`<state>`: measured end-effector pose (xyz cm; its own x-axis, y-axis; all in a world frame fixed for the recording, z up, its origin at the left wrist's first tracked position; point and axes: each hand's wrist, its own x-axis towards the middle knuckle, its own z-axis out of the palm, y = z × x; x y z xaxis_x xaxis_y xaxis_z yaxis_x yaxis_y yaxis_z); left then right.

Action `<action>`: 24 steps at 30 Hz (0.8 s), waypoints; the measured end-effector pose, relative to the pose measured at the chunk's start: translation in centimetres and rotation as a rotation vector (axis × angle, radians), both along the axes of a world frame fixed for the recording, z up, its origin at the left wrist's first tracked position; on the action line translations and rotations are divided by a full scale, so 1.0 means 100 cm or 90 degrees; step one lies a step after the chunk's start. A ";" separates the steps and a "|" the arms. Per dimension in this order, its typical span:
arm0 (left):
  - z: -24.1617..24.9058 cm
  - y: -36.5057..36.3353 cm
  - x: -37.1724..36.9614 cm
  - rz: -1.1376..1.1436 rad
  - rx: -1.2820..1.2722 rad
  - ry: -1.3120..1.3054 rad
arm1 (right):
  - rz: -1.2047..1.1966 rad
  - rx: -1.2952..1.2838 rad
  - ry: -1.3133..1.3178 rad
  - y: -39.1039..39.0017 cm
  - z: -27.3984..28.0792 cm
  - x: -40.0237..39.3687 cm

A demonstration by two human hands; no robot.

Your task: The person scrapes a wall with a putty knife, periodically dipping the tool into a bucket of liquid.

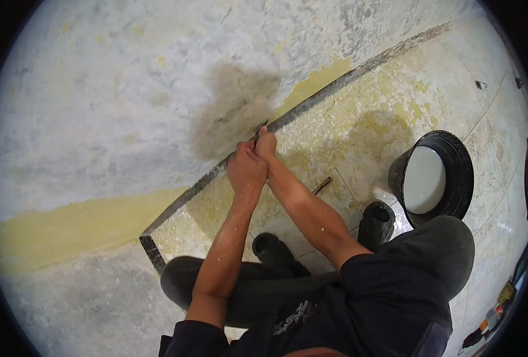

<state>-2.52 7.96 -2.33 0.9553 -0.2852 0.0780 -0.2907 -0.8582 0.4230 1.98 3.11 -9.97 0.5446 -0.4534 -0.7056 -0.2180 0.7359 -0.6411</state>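
My left hand (246, 169) and my right hand (266, 144) are closed together low against the wall. Between them they grip a scraper (265, 124); only its thin dark tip shows, and its handle is hidden by my fingers. The tip meets the wall just above the dark skirting strip (300, 110). Yellow paint (317, 82) covers a band of the wall beyond the hands, and another yellow band lies to the left. Grey-white patchy surface (127, 89) makes up the wall above.
A black bucket (466, 178) of white liquid (423, 181) stands by my right knee. A thin dark tool (322, 185) lies on the tiles near my right forearm. Pale and yellow flakes (389, 89) litter the floor along the wall. Several small items (493, 318) lie at the lower right.
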 end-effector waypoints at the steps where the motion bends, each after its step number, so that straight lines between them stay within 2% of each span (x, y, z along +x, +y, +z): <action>1: 0.004 0.003 0.000 0.008 0.016 0.020 | 0.006 0.003 -0.002 0.006 -0.010 -0.004; 3: 0.003 -0.001 0.005 -0.011 0.007 -0.006 | -0.065 0.239 -0.163 -0.003 -0.023 0.005; 4: 0.000 0.001 0.000 -0.012 0.003 -0.005 | -0.062 0.238 -0.160 -0.001 -0.028 0.009; 6: -0.003 0.002 0.002 -0.010 0.027 0.023 | -0.009 -0.022 -0.010 -0.002 -0.028 0.009; 7: -0.002 -0.001 0.005 -0.015 0.050 0.038 | -0.008 -0.028 -0.010 -0.005 -0.023 0.000; 9: 0.002 -0.006 0.000 -0.033 0.037 0.008 | -0.105 0.252 -0.159 -0.016 -0.010 -0.005; 11: -0.001 -0.012 0.003 -0.036 0.022 -0.009 | -0.119 0.242 -0.177 -0.010 -0.042 0.014; 13: -0.004 -0.009 0.007 -0.038 0.062 0.058 | -0.135 0.241 -0.182 -0.006 -0.053 0.011; 14: -0.008 -0.005 -0.002 -0.032 0.064 0.067 | -0.151 0.317 -0.192 -0.003 -0.060 0.005; 15: -0.006 -0.010 -0.007 -0.028 0.091 0.061 | -0.169 0.389 -0.213 -0.006 -0.057 0.006; 17: -0.005 -0.014 -0.004 -0.022 0.113 0.052 | -0.140 0.405 -0.206 -0.018 -0.052 0.008; 19: -0.003 -0.009 -0.002 -0.061 0.028 -0.020 | -0.111 0.428 -0.188 -0.020 -0.038 0.004; 21: -0.005 -0.010 0.006 -0.057 0.037 0.006 | -0.233 0.450 -0.231 -0.012 -0.029 0.006; 24: -0.010 -0.009 -0.012 -0.039 0.069 0.030 | -0.171 0.391 -0.158 -0.012 -0.041 0.002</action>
<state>-3.74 7.10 -3.34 0.9379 -0.3468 -0.0011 -0.3254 -0.8810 0.3435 2.13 1.92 -14.09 0.6471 -0.1547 -0.7465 0.1205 0.9876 -0.1002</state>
